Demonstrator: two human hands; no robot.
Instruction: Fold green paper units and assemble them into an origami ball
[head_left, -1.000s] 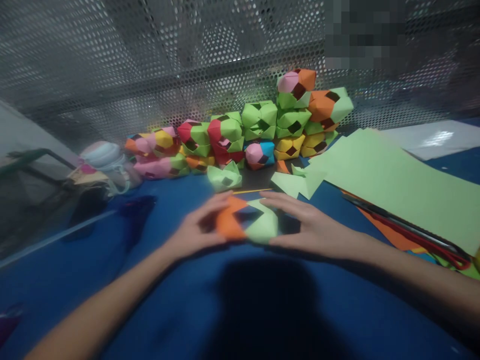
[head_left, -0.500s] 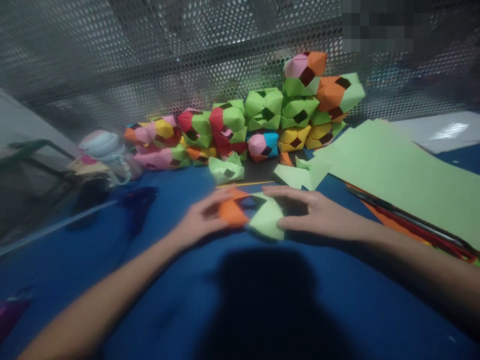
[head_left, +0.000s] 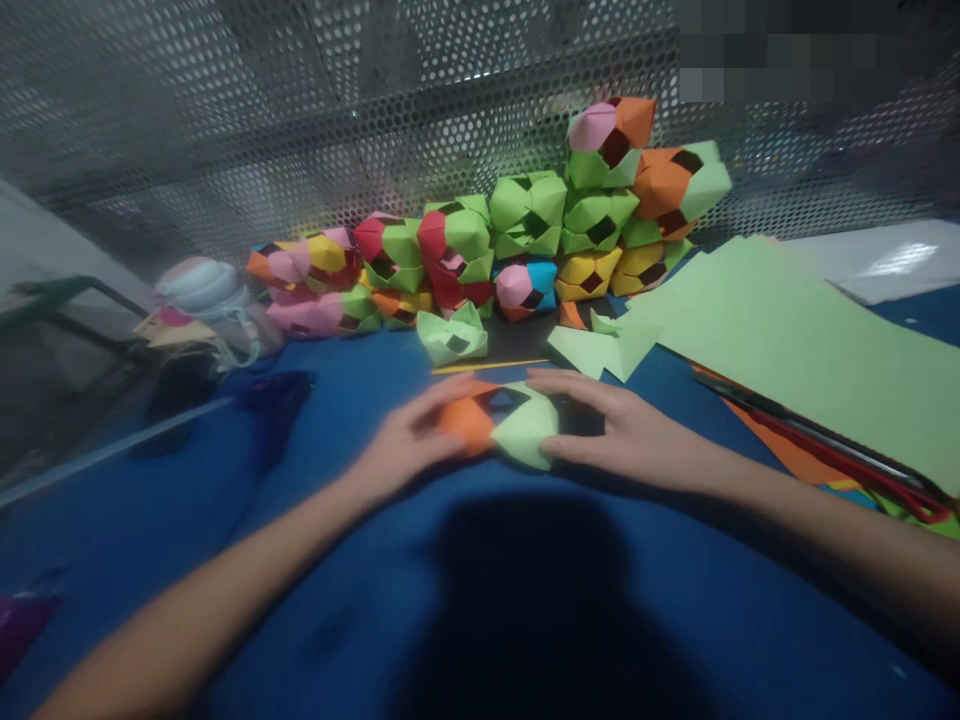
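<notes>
Between my hands, on the blue table (head_left: 315, 600), is a folded paper ball (head_left: 527, 425) with an orange half on the left and a pale green half on the right. A dark opening shows at its top middle. My left hand (head_left: 416, 430) grips the orange side, thumb in front and fingers behind. On the pale green side, my right hand (head_left: 611, 420) holds it the same way. Just behind lies an open pale green folded paper piece (head_left: 454, 337). Smaller pale green folded paper (head_left: 592, 345) rests to its right.
Several folded paper balls (head_left: 529, 215) in many colours are stacked against a perforated metal panel (head_left: 420, 110). Pale green sheets (head_left: 795, 330) spread at right, with red-handled scissors (head_left: 840, 435) beside them. At left stand a white cup-like object (head_left: 202, 290) and a dark blue item (head_left: 274, 400).
The two halves of the paper ball sit closer together and more level. My right hand has shifted slightly left with the pale green half.
</notes>
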